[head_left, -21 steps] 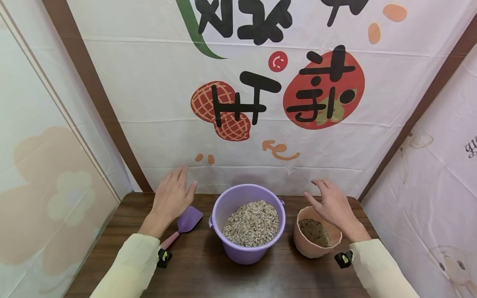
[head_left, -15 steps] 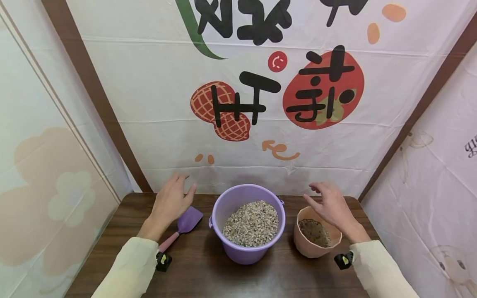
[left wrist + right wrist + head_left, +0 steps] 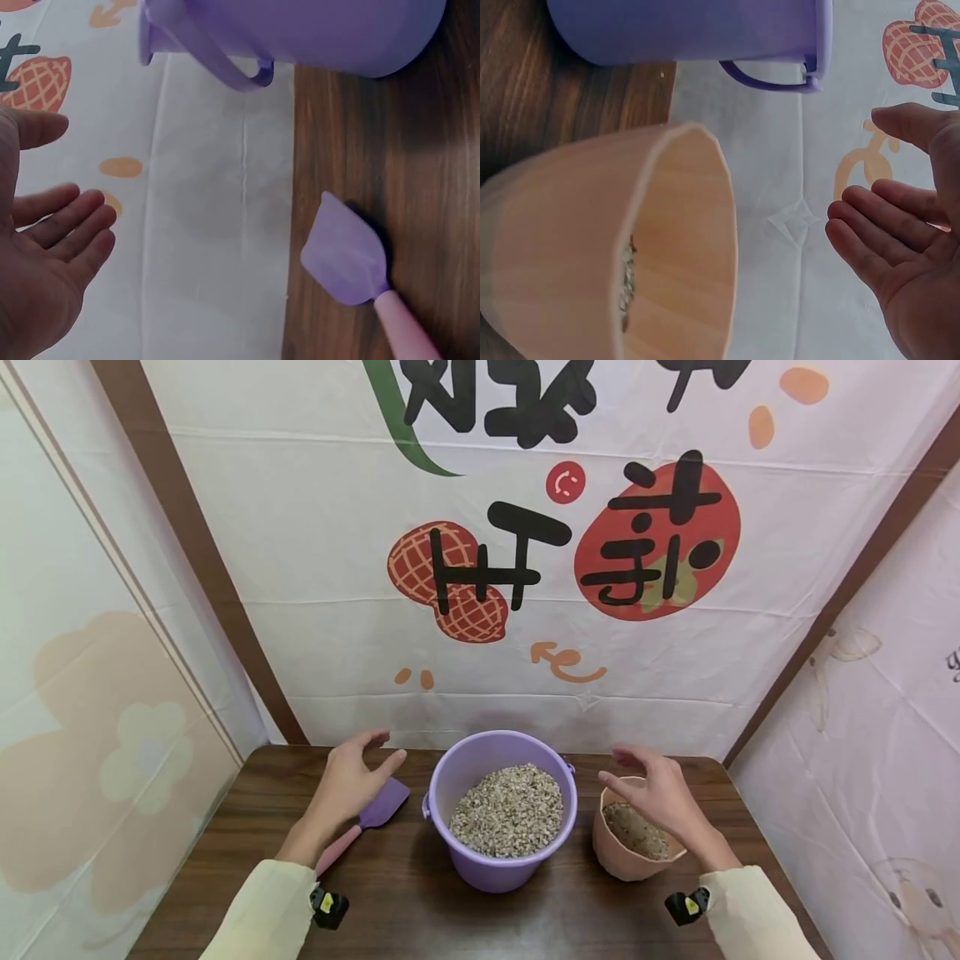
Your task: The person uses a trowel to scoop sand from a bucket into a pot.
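Note:
My left hand (image 3: 351,781) hovers above a small shovel with a purple blade (image 3: 349,251) and a pink handle (image 3: 405,326), its fingers loosely bent around nothing. Over the far rim of a peach plant pot (image 3: 626,860) is my right hand (image 3: 652,789), also holding nothing, thumb apart from the fingers. Brown soil-like material (image 3: 637,831) covers the pot's bottom. Between the hands stands a purple bucket (image 3: 495,872), partly filled with pale, coarse grit (image 3: 510,810). In the left wrist view the bucket's handle (image 3: 217,64) hangs down its side.
All the things stand on a dark wood-grain table (image 3: 525,935). Behind its far edge hangs a white printed cloth (image 3: 330,568), with more cloth on the left and right sides. Black wrist cameras (image 3: 327,907) sit at both cuffs.
Both hands have lowered slightly and moved inward toward the bucket, their fingers bending more. The shovel, bucket and pot stay where they were; the head view has shifted a little.

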Demonstrator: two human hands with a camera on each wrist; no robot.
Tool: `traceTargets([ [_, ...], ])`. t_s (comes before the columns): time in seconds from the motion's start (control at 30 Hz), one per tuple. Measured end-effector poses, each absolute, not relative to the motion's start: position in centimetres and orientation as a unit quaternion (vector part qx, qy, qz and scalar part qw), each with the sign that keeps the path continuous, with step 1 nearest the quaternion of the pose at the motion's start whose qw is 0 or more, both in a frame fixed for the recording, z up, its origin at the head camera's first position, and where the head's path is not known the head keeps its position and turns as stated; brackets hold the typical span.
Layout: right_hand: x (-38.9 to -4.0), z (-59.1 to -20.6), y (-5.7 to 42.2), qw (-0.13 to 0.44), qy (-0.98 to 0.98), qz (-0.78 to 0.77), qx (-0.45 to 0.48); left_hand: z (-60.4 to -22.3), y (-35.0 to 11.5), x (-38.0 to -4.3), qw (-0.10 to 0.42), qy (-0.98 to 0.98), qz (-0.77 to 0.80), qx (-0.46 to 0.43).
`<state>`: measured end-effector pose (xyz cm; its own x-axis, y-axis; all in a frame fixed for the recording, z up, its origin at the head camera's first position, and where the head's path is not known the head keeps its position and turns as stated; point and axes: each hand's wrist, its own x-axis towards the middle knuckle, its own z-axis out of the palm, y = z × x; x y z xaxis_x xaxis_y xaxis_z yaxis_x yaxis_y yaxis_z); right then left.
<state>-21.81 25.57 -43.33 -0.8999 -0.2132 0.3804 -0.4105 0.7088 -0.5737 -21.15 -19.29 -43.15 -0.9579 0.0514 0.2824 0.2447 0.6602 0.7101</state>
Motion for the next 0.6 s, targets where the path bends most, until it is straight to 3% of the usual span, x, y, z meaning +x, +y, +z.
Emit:
traceTargets([
  [0.6,-19.1,-44.7,24.2,0.079,-0.917,0.366,0.139,-45.2,-17.6,-19.4,0.101,-0.873,-0.469,-0.082],
])
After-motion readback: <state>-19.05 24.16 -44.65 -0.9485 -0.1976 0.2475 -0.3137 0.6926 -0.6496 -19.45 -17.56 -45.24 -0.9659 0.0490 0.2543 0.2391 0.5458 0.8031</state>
